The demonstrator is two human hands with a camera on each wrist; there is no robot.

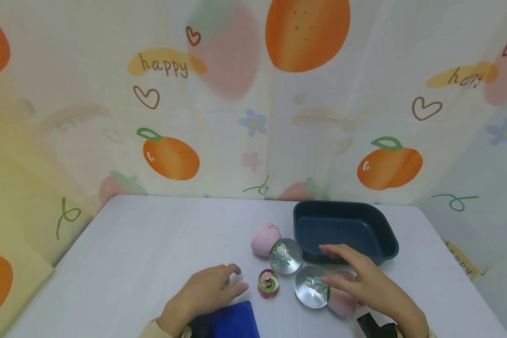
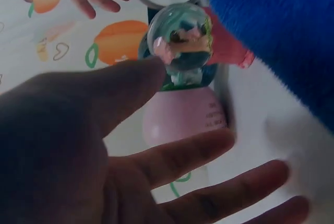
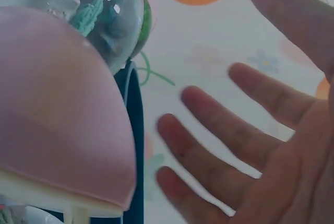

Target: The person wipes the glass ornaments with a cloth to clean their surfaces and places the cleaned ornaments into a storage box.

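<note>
My left hand (image 1: 209, 288) hovers over the table with fingers spread, holding nothing, left of a small snow globe (image 1: 268, 283) with a pink base. My right hand (image 1: 369, 281) reaches over a larger snow globe (image 1: 311, 287) lying on its side, its pink base (image 1: 342, 300) partly under the hand. In the right wrist view the fingers (image 3: 209, 130) are spread, apart from that pink base (image 3: 62, 109). Another large snow globe (image 1: 286, 256) lies tipped behind the small one, its pink base (image 1: 265, 239) pointing away. A blue fuzzy cloth (image 1: 238, 319) lies near my left wrist.
A dark blue rectangular basin (image 1: 388, 241) stands at the back right, just behind the globes. A small red item (image 1: 360, 303) shows partly beside the right-hand globe's base. A fruit-printed curtain (image 1: 219, 155) hangs behind the white table (image 1: 160, 234).
</note>
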